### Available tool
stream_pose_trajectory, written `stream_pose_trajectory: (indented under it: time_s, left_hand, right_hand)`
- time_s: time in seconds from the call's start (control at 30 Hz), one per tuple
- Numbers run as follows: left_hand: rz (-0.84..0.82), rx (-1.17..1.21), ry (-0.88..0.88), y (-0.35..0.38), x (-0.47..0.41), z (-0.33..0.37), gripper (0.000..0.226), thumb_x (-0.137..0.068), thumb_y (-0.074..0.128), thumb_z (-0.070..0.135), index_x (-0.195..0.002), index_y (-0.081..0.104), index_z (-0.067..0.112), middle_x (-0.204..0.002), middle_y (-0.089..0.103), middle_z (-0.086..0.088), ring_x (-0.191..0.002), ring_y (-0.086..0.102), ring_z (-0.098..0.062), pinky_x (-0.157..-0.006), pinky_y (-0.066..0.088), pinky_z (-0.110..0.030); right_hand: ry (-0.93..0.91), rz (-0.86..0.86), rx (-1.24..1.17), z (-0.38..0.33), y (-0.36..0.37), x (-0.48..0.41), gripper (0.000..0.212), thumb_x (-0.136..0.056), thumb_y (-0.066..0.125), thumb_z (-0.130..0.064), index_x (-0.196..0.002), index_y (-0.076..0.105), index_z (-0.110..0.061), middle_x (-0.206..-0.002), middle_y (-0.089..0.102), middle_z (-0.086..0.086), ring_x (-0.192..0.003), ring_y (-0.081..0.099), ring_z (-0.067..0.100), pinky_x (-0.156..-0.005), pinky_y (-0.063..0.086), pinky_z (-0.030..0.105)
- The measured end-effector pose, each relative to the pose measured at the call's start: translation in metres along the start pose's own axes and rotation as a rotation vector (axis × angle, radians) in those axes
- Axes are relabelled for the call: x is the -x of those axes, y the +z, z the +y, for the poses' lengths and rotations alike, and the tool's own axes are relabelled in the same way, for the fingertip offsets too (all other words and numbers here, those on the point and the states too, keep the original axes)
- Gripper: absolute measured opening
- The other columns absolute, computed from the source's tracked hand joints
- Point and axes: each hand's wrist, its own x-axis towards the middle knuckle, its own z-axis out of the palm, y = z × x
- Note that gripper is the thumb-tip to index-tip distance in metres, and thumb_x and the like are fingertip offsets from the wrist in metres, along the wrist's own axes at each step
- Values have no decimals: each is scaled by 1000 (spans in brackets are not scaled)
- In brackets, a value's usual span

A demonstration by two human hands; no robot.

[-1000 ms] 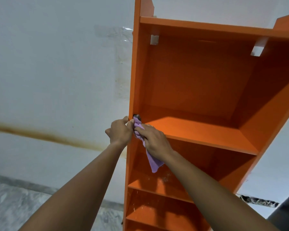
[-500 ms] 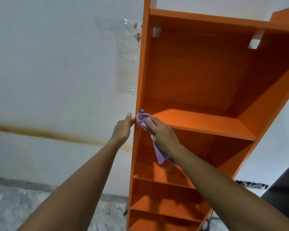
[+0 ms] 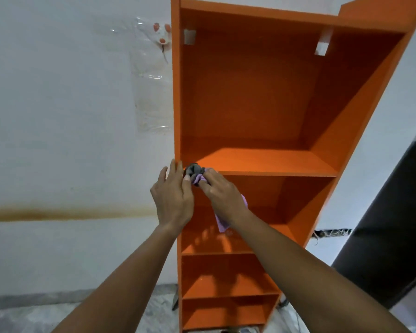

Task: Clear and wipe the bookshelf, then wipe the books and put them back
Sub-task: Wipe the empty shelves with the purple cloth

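Note:
A tall orange bookshelf [image 3: 262, 162] stands against the white wall, its visible shelves bare of books. My right hand [image 3: 222, 195] grips a purple cloth [image 3: 220, 222] at the front left corner of the upper shelf board; the cloth's bunched end [image 3: 195, 170] looks grey with dirt and its tail hangs down below my wrist. My left hand [image 3: 173, 200] is at the shelf's left side panel with its fingers spread, its thumb touching the bunched cloth. No books are in view.
A small white wall hook [image 3: 163, 36] with orange dots and clear tape marks sit on the wall left of the shelf. A brown stain line [image 3: 58, 213] crosses the wall. A dark door or panel [image 3: 394, 224] stands at the right. Marble floor [image 3: 22, 318] lies below.
The view has tilted so more of the shelf top and lower shelves show. My left hand has moved in from the side panel's outer face to touch the bunched cloth at the corner.

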Motion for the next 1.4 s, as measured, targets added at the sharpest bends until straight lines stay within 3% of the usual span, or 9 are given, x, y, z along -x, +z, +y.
stream_pose_trajectory:
  time_s: [0.13,0.2,0.33,0.53,0.67,0.8,1.0,1.23,1.4]
  left_hand:
    - [-210,-243,300,26,11,21,59,-97,37,32,-155,37,19,-164,32,0,-155,14,-26,-118,13,-50]
    - [-323,-386,344,39,12,32,62,-99,39,32,-158,28,18,-168,22,1,-156,4,-28,-118,10,-55]
    - [-391,-478,400,76,17,80,68,-100,42,36,-161,18,17,-169,14,2,-156,-9,-29,-119,4,-62]
    - [-353,-526,303,131,38,140,78,-96,45,47,-161,16,15,-170,6,-2,-155,-14,-32,-120,-3,-62]
    - [-324,-511,197,158,57,152,89,-90,52,49,-162,12,15,-171,-3,-5,-155,-14,-32,-119,-4,-62]
    - [-368,-506,250,187,87,143,88,-84,63,42,-160,25,19,-170,9,-7,-156,2,-33,-119,8,-60]
    - [-656,-496,31,245,116,99,72,-95,50,42,-159,24,23,-167,23,-3,-156,8,-30,-121,16,-52]
    - [-677,-494,-79,304,111,18,64,-98,50,41,-156,33,22,-163,30,-5,-155,11,-30,-121,16,-54]
    - [-633,-479,-58,328,101,-20,58,-100,47,41,-154,36,22,-164,28,-6,-156,8,-29,-121,13,-53]
  right_hand:
    - [288,15,-8,37,-22,41,33,-79,58,-3,-109,72,-8,-105,66,11,-98,65,32,-69,53,37]
    - [447,-69,-44,61,-31,58,40,-76,68,8,-114,70,-5,-104,63,14,-88,63,36,-53,36,37]
    - [758,-119,-138,138,-57,93,48,-98,49,2,-144,55,-11,-123,57,17,-88,59,38,-64,33,38]
    - [848,-104,-149,225,-76,135,34,-99,47,-6,-126,65,-15,-111,60,11,-89,63,30,-72,48,36]
    - [980,103,-337,243,-70,163,29,-106,40,-23,-120,66,-18,-96,56,-4,-81,54,15,-68,42,27]
    - [990,258,-498,217,-39,196,34,-100,54,-5,-129,68,-15,-108,57,7,-86,52,13,-74,38,18]
    - [1099,-25,-683,187,42,248,36,-100,56,-4,-135,63,-8,-126,62,15,-113,59,28,-88,35,13]
    - [949,-314,-434,198,126,254,64,-91,60,1,-149,40,-18,-161,21,12,-125,47,24,-102,48,42]
    - [692,-783,-342,192,188,288,68,-105,40,-39,-162,13,-14,-170,8,8,-157,0,31,-124,6,47]
